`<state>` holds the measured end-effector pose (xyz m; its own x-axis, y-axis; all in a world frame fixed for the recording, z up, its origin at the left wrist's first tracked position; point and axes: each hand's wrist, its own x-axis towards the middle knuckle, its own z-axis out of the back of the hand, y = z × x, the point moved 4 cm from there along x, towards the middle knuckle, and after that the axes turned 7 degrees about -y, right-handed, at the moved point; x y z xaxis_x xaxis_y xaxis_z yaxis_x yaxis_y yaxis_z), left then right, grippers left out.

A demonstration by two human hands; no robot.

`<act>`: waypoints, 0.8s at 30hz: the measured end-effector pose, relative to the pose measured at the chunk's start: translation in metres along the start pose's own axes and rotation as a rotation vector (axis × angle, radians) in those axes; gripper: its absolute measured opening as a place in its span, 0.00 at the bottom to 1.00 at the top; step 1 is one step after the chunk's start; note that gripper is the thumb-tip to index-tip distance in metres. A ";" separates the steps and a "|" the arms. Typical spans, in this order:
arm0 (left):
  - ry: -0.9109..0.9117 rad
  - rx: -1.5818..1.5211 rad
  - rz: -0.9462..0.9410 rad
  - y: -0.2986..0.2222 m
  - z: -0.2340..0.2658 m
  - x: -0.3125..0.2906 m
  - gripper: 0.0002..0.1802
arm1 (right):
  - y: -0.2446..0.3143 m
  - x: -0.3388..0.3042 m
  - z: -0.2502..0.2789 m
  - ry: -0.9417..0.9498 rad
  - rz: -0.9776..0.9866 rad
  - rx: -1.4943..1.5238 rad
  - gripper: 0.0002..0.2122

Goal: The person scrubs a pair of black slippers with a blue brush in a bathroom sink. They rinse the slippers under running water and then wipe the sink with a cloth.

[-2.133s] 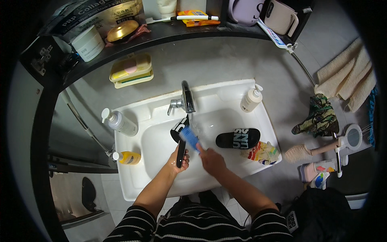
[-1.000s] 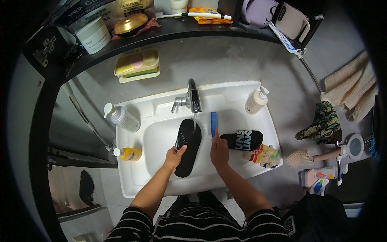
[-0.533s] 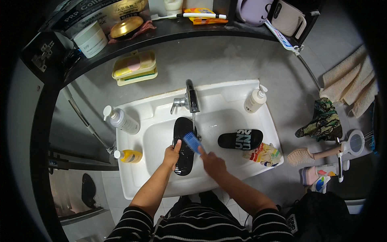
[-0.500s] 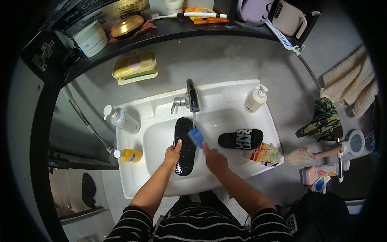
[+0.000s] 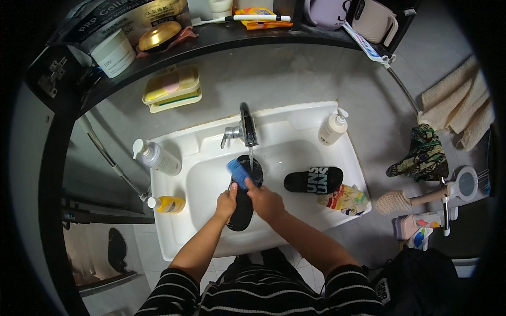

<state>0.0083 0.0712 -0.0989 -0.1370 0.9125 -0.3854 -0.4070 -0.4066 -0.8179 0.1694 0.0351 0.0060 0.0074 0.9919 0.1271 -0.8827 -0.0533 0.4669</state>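
Note:
A black slide sandal (image 5: 241,210) is held lengthwise in the white sink (image 5: 203,181), its far end under the faucet (image 5: 247,126). Water runs from the spout onto it. My left hand (image 5: 226,203) grips the sandal by its left edge. In my right hand (image 5: 266,203) is a blue scrub brush (image 5: 238,171), laid across the upper part of the sandal. Its bristle side is hidden, and motion blurs it a little. The matching black sandal (image 5: 308,180), with pale lettering on its strap, rests at the sink's right side beside a crumpled colourful packet (image 5: 348,200).
Pump bottles (image 5: 158,157) (image 5: 333,127) stand on both sides of the sink rim, with a yellow bottle (image 5: 167,204) at the left. A soap dish (image 5: 173,88) hangs on the wall. Overhead runs a dark shelf (image 5: 221,38). A hairbrush (image 5: 395,202) and towel (image 5: 456,102) hang at the right.
The blue brush has gone from the sandal's right edge over to its upper left. My right hand has moved left, close to my left hand, which keeps its grip.

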 end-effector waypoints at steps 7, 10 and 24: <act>0.066 -0.205 0.126 -0.012 0.002 -0.007 0.43 | -0.033 0.013 -0.001 -0.005 -0.080 -0.014 0.20; 0.028 -0.485 0.358 -0.034 0.009 -0.016 0.44 | -0.009 -0.036 -0.006 0.289 0.067 -0.102 0.22; 0.039 -0.915 0.471 -0.023 -0.003 0.005 0.46 | -0.002 -0.088 0.009 0.344 0.076 -0.022 0.23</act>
<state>0.0195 0.0853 -0.0834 -0.0691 0.6562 -0.7514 0.5262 -0.6159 -0.5863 0.1752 -0.0533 0.0018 -0.2142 0.9663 -0.1430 -0.8847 -0.1299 0.4477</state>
